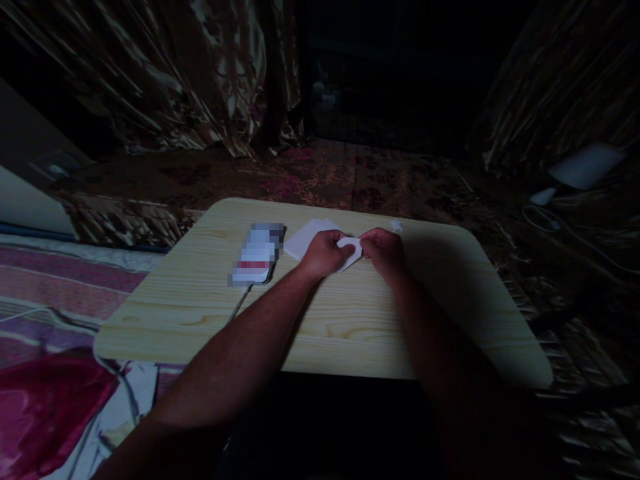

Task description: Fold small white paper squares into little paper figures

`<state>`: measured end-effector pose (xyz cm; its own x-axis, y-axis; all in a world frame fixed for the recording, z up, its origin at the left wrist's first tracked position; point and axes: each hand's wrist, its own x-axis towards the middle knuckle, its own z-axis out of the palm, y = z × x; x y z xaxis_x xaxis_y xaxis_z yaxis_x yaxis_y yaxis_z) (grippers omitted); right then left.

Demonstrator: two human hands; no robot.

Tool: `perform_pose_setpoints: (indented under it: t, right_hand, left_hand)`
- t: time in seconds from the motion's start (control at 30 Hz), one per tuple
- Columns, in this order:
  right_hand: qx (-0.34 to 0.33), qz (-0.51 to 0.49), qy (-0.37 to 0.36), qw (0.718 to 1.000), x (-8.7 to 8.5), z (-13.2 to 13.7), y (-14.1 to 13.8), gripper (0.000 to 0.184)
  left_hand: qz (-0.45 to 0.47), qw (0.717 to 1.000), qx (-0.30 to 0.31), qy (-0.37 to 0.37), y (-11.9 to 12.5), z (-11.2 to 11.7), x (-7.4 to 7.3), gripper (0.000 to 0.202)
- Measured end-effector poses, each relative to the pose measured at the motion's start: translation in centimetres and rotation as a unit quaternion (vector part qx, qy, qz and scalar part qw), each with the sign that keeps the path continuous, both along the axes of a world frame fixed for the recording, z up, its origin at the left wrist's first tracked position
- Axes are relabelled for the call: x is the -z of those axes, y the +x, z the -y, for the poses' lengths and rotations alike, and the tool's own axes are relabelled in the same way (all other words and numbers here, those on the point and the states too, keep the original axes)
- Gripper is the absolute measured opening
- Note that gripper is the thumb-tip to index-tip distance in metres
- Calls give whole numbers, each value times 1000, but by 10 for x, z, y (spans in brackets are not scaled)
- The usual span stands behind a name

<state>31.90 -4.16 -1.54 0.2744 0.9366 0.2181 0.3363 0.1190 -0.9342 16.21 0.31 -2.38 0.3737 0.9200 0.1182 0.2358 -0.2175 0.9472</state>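
Note:
Over the middle of the small wooden table [345, 333], my left hand [325, 253] pinches a small piece of white paper [351, 256] between thumb and fingers. At the paper's right edge, my right hand [384, 250] has its thumb and fingertips closed on it too. Behind my left hand lies a stack of white paper sheets [309, 237], partly covered by that hand. A small white scrap [397, 226] rests just beyond my right hand. The fingertips and any fold in the held paper are too dark to make out.
A phone [256, 255] with a blurred screen lies left of my hands, a cable [239, 303] running from its near end under my left forearm. Patterned curtains [235, 73] hang behind the table. At the far right stands a white lamp-like object [587, 167] with a cord.

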Motion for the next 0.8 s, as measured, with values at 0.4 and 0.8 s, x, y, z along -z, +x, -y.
perform_pose_setpoints:
  t: [0.4,0.8]
  right_hand:
    - [11,63,8,998,-5,4,3,13]
    - [-10,84,11,996,-4,4,2,12]
  left_hand:
    - [-32,999,16,26,0,4,-5,29]
    - [-29,999,39,2,0,5,-6,25]
